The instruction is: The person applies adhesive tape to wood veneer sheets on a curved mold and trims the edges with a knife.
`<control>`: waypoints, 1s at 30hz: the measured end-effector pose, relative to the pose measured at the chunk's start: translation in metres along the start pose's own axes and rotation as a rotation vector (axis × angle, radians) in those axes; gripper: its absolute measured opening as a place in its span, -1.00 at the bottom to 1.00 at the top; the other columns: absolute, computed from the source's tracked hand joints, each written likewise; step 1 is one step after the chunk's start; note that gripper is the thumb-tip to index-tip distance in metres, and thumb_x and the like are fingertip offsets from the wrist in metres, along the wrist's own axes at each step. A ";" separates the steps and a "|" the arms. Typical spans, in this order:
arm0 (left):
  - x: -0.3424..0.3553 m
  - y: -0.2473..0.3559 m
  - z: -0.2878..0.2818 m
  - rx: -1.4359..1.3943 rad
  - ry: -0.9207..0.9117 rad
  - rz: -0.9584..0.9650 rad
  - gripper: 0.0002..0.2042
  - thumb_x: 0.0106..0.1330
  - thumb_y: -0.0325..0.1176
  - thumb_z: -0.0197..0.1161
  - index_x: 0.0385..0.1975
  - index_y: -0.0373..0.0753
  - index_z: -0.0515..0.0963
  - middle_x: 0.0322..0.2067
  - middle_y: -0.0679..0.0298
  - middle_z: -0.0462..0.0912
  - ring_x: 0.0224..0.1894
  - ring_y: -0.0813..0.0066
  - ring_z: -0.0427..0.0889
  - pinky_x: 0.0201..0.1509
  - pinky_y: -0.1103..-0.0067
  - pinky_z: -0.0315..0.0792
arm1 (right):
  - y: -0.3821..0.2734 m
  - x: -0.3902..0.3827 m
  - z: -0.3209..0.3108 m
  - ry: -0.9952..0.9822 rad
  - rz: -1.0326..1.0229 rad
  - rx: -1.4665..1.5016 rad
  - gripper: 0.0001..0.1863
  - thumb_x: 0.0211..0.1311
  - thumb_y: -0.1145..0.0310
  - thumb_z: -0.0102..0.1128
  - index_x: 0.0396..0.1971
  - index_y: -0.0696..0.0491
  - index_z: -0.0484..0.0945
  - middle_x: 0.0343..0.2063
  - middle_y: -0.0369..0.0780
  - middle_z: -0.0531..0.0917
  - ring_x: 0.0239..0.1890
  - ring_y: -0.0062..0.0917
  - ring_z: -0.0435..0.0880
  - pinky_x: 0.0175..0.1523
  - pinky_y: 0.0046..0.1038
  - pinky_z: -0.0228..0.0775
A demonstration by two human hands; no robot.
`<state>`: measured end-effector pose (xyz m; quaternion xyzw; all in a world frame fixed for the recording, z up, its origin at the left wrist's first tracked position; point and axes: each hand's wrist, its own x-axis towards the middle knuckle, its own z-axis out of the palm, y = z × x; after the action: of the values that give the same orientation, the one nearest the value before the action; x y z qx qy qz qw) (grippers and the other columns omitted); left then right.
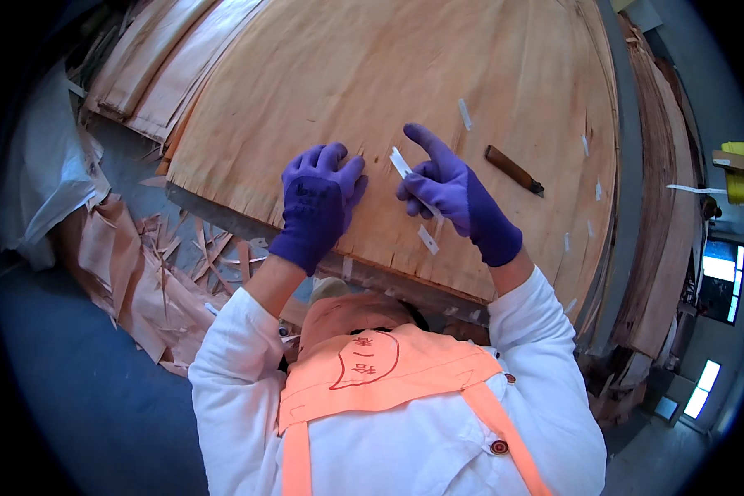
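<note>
A purple work glove covers my left hand [316,202], which rests on the near left part of a large wood veneer sheet [339,91]. Its fingers are bent and slightly apart, and I see nothing in them. My right hand [459,194], gloved the same way, is over the sheet with its index finger stretched out. Between its thumb and the other fingers it pinches a white tape strip [400,164]. Below that hand a short white tape piece [427,240] lies near the sheet's front edge. To its right lies a short brown tool with a dark end [512,170].
Several white tape bits, one a far strip [465,114], dot the sheet. Stacked veneer [169,62] stands at the far left, with another stack [657,190] at the right. Torn veneer scraps [132,264] cover the floor at the left.
</note>
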<state>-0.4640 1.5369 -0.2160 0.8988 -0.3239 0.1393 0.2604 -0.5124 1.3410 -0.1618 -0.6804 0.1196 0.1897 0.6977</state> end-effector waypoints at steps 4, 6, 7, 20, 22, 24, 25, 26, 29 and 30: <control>-0.002 -0.007 0.015 0.000 0.024 -0.019 -0.86 0.01 -0.34 0.29 -0.39 -0.09 0.58 -0.36 0.25 0.52 -0.27 0.22 0.52 -0.21 0.38 0.39 | -0.006 0.020 0.014 0.026 -0.043 -0.017 -0.31 0.17 0.54 -0.08 0.32 0.02 -0.03 -0.43 -0.20 0.56 -0.51 -0.65 0.55 -0.40 -0.62 0.40; -0.003 -0.007 0.019 -0.074 0.035 -0.037 -0.88 -0.01 -0.35 0.30 -0.44 -0.11 0.57 -0.36 0.26 0.53 -0.26 0.21 0.52 -0.19 0.36 0.39 | -0.007 0.033 0.020 0.029 -0.094 -0.018 -0.27 0.09 0.61 -0.13 0.32 0.03 -0.04 -0.48 -0.21 0.54 -0.55 -0.65 0.52 -0.44 -0.61 0.39; -0.003 -0.007 0.019 -0.105 0.044 -0.047 -0.88 -0.01 -0.36 0.31 -0.46 -0.12 0.57 -0.35 0.26 0.53 -0.25 0.20 0.52 -0.19 0.35 0.39 | -0.007 0.042 0.022 0.018 -0.106 -0.035 -0.27 0.09 0.61 -0.13 0.33 0.02 -0.03 -0.49 -0.21 0.54 -0.55 -0.65 0.52 -0.45 -0.61 0.39; -0.002 -0.012 0.023 0.121 -0.151 0.028 -0.55 0.06 -0.28 0.14 0.01 -0.26 0.45 0.10 0.15 0.40 0.05 0.18 0.40 -0.06 0.32 0.32 | 0.021 0.066 0.026 0.070 -0.067 -0.247 -0.35 0.20 0.47 0.04 0.29 0.08 0.05 -0.56 -0.21 0.58 -0.58 -0.65 0.53 -0.48 -0.61 0.37; -0.002 -0.008 0.024 0.200 -0.213 0.023 -0.55 0.09 -0.27 0.09 0.02 -0.27 0.44 0.13 0.17 0.37 0.07 0.20 0.38 -0.09 0.33 0.32 | 0.019 0.057 0.027 0.092 -0.051 -0.299 -0.36 0.18 0.50 0.03 0.27 0.07 0.07 -0.63 -0.23 0.53 -0.64 -0.63 0.51 -0.54 -0.57 0.34; -0.001 -0.003 0.025 0.296 -0.294 0.041 -0.56 0.11 -0.27 0.06 0.03 -0.26 0.44 0.14 0.18 0.34 0.06 0.18 0.38 -0.11 0.33 0.33 | 0.014 0.043 0.029 0.142 0.032 -0.284 -0.38 0.19 0.49 0.04 0.26 0.08 0.10 -0.64 -0.25 0.52 -0.64 -0.63 0.52 -0.55 -0.56 0.35; 0.001 -0.001 0.027 0.338 -0.335 0.057 -0.56 0.12 -0.27 0.05 0.03 -0.26 0.44 0.15 0.18 0.33 0.05 0.18 0.38 -0.12 0.33 0.33 | 0.012 0.039 0.029 0.176 0.075 -0.276 -0.39 0.19 0.49 0.04 0.25 0.08 0.11 -0.65 -0.26 0.52 -0.64 -0.63 0.52 -0.55 -0.55 0.35; 0.002 -0.002 0.031 0.365 -0.329 0.055 -0.55 0.12 -0.29 0.06 0.05 -0.27 0.42 0.13 0.17 0.33 0.03 0.16 0.37 -0.18 0.34 0.35 | 0.011 0.039 0.029 0.217 0.075 -0.355 -0.48 0.19 0.48 0.05 0.17 0.11 0.20 -0.67 -0.24 0.52 -0.66 -0.60 0.52 -0.55 -0.52 0.35; 0.006 -0.001 0.043 0.200 -0.428 -0.129 -0.53 0.13 -0.30 0.06 0.08 -0.29 0.38 0.13 0.14 0.31 0.04 0.14 0.36 -0.24 0.34 0.35 | 0.020 0.046 0.013 0.147 -0.118 -0.573 -0.60 0.18 0.46 0.09 0.02 0.13 0.28 -0.67 -0.20 0.52 -0.67 -0.56 0.53 -0.56 -0.48 0.35; 0.005 -0.002 0.041 0.266 -0.394 -0.071 -0.53 0.13 -0.30 0.06 0.07 -0.30 0.39 0.12 0.15 0.32 0.03 0.15 0.36 -0.26 0.35 0.36 | 0.013 0.049 0.013 0.131 -0.124 -0.643 -0.68 0.14 0.46 0.13 -0.11 0.14 0.32 -0.66 -0.11 0.53 -0.65 -0.43 0.55 -0.52 -0.42 0.36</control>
<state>-0.4557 1.5122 -0.2487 0.9459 -0.3153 -0.0066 0.0761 -0.4752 1.3592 -0.1933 -0.8824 0.0565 0.1309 0.4484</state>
